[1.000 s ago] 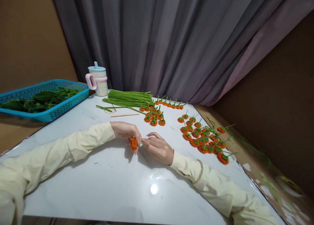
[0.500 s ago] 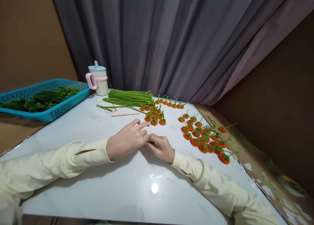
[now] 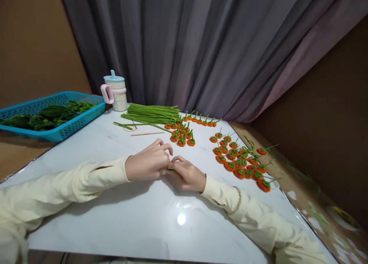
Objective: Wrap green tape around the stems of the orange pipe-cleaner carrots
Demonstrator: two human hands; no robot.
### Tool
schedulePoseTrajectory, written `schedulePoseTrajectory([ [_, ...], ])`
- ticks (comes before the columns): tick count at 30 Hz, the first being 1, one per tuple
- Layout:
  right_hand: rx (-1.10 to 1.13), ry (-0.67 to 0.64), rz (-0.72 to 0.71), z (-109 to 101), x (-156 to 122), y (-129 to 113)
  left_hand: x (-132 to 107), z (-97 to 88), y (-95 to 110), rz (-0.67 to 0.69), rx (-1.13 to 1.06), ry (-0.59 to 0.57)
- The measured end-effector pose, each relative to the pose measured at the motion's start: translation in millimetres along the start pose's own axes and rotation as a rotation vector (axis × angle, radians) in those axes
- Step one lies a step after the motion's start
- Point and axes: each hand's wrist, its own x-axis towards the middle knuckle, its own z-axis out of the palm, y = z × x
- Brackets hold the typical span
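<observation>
My left hand (image 3: 151, 160) and my right hand (image 3: 189, 175) meet over the middle of the table. Both are closed, fingertips touching, around a short green pipe cleaner (image 3: 171, 170) that is mostly covered by the fingers. Just beyond them stands a cluster of small orange pumpkins (image 3: 181, 142) made of fuzzy stems with green tops. A larger group of orange pumpkins (image 3: 230, 165) lies to the right of my right hand. Behind, a thick bundle of green pipe cleaners (image 3: 152, 113) is laid out, and a thin wooden stick (image 3: 147, 134) rests in front of it.
At the left is a blue plastic basket (image 3: 61, 132) holding dark green fuzzy pieces. A tumbler (image 3: 119, 99) with a pink handle stands at the table's back left corner. A grey curtain (image 3: 172, 45) hangs behind the white table (image 3: 115, 225). Scraps lie beyond the right edge.
My left hand has drawn slightly left and its fingers have curled in more. My right hand has turned a little, showing more of the green pipe cleaner between the hands.
</observation>
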Motion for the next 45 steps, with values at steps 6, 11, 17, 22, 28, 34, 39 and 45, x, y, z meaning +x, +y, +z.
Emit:
schedulePoseTrajectory([
  [6,-0.223,0.031,-0.214,-0.8,0.2,-0.3,4.4,-6.0,-7.5,-0.250,-0.227,-0.177],
  [11,-0.312,0.010,-0.349,-2.5,-2.8,2.6,8.5,-6.3,-15.7,-0.252,-0.416,-0.324],
  [17,-0.248,0.053,-0.234,-0.6,-4.9,5.9,3.2,-3.5,-1.1,-0.155,-0.045,-0.095],
  [22,-0.099,0.102,-0.089,0.2,-0.3,1.2,0.3,1.0,6.4,-0.088,0.121,0.028],
  [28,0.278,0.151,0.295,-5.9,6.6,-7.7,-2.4,-1.2,4.7,-0.035,0.188,0.127],
  [34,0.672,0.058,0.589,-12.5,11.5,-11.7,-4.7,-5.4,2.9,-0.042,0.149,0.098],
  [39,1.074,0.055,0.697,-8.9,9.8,-7.2,-4.7,-6.3,1.4,-0.036,0.075,0.072],
  [45,1.280,-0.001,0.753,-11.6,10.5,-6.0,-5.0,-12.0,1.8,-0.078,-0.043,-0.003],
])
